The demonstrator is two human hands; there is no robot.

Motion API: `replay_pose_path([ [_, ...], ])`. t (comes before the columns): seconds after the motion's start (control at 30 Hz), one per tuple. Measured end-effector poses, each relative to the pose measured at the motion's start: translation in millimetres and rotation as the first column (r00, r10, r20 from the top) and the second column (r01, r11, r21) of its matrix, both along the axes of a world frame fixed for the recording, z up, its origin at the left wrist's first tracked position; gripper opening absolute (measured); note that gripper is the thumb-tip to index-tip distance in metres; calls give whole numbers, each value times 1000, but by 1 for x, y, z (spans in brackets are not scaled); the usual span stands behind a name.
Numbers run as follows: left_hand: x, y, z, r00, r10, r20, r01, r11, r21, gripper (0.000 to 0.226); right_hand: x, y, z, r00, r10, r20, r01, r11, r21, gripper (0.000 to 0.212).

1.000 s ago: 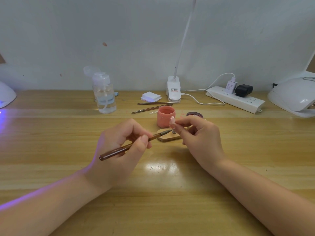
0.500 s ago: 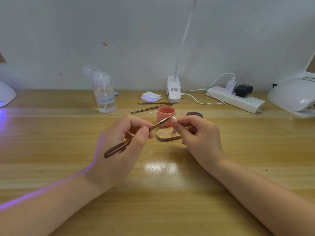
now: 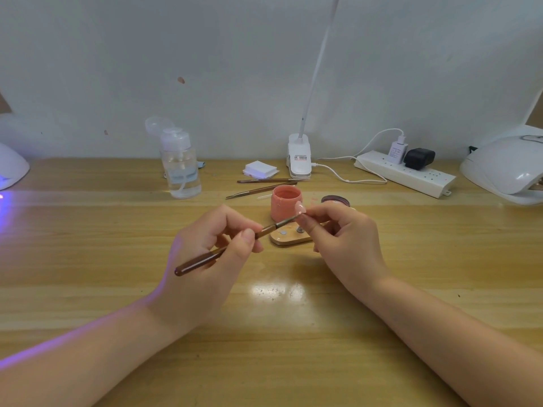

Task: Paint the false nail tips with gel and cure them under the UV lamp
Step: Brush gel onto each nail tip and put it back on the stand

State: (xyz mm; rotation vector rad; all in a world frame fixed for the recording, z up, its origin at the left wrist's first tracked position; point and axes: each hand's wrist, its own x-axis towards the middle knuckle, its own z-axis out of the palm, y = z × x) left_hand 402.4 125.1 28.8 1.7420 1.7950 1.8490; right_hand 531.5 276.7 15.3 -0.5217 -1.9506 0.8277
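Brush is gripped by the left hand between thumb and fingers, bristle end laid against the nail tip. The tip, pale pink, is pinched by the right hand and held raised above the wooden stand, just in front of the open pink gel jar. Jar lid lies beside it. White UV lamps sit at far right and far left of the worktop, the left one casting violet light
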Motion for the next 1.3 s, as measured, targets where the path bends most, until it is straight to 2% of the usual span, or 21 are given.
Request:
replay_pose_path([
  [0.17,-2,7,13,986,77,145,-82,996,32,14,-1,2,-4,1000,-15,-20,14,999,-47,8],
  [0.27,-13,19,30,961,164,224,-167,986,-8,11,-3,1,-5,999,-16,-31,14,998,-60,8],
  [0.47,-35,66,70,964,252,86,-217,931,-295,17,-1,4,-5,999,-39,-15,38,997,-62,11],
  [0.7,-46,130,87,970,241,19,-184,785,-592,12,-2,4,-6,999,-31,-23,29,996,-86,11],
  [1.0,-41,146,76,972,235,15,-161,706,-689,9,-3,5,-6,1000,-14,-23,13,998,-56,3],
  [1.1,-48,139,80,952,289,102,-152,733,-664,11,-3,4,-6,999,-29,-15,29,998,-49,2],
  [1.2,-59,129,82,899,329,289,-85,778,-622,11,-3,3,-5,999,-45,-16,45,998,-41,4],
  [1.3,-67,118,79,844,346,410,-28,791,-611,12,-3,2,-5,999,-37,-22,36,999,-39,4],
])
